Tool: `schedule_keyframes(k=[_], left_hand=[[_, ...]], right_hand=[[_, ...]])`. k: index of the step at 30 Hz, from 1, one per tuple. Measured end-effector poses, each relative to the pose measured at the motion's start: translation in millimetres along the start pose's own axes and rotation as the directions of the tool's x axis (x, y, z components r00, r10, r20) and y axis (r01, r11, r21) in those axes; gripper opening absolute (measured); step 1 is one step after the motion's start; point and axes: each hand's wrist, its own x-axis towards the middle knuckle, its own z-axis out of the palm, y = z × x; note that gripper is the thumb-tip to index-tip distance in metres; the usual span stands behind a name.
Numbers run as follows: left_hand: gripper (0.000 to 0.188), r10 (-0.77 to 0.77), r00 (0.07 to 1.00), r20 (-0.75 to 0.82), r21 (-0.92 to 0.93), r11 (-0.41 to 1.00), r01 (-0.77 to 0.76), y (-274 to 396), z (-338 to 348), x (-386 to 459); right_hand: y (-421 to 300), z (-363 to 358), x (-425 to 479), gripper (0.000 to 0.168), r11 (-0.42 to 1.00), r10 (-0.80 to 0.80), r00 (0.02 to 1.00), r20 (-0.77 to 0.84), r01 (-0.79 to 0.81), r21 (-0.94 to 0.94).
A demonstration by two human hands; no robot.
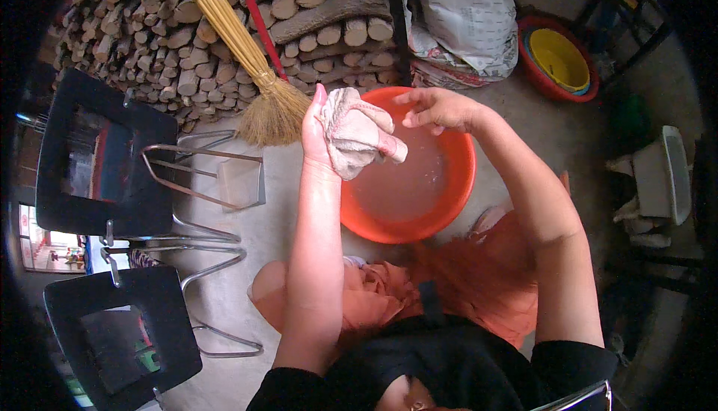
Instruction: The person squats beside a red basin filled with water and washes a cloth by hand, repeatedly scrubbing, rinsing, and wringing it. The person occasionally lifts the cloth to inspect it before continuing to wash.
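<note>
My left hand (315, 133) holds a damp, off-white cloth (359, 133) with reddish trim at the left rim of an orange plastic basin (463, 186). Finger-like flaps stick out from the cloth; I cannot tell whether it is a glove or a bunched rag. It hides most of my left fingers, while the thumb points up. Cloudy water (401, 186) with a few bubbles fills the basin's lower part. Over the basin's far right side is my right hand (440, 111), its fingers loosely bent and apart, with nothing in them. A gap separates it from the cloth.
Stacked firewood (190, 57) lines the back, with a straw broom (269, 97) against it. A dustpan (241, 181) and black-backed metal chairs (106, 153) stand left. Woven sacks (465, 24) and nested basins (558, 60) sit back right. A white stool-like object (653, 181) is at right.
</note>
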Motion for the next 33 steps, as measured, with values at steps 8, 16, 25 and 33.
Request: schedule_keyframes(k=[8,16,25,33], left_hand=[[0.055,0.09,0.996,-0.017,0.044,0.995,-0.089,-9.9,-13.7,-7.2],[0.043,0.121,0.976,-0.182,0.517,0.856,-0.01,-23.9,-42.2,-16.6],[0.034,0.283,0.948,-0.147,0.59,0.794,-0.146,-21.2,-42.7,-17.0],[0.028,0.533,0.834,-0.144,0.955,0.296,-0.024,-34.1,-54.2,2.1]], right_hand=[[-2.3,18.6,8.0,0.021,0.979,-0.117,0.992,-0.053,0.124,0.159],[-29.4,-5.7,-17.1,0.02,0.865,-0.274,0.958,-0.081,0.283,0.415],[-31.1,-19.1,-21.9,0.016,0.88,-0.237,0.967,-0.094,0.254,0.402],[-41.3,-5.2,-30.1,0.016,0.92,-0.278,0.96,0.015,0.262,0.292]])
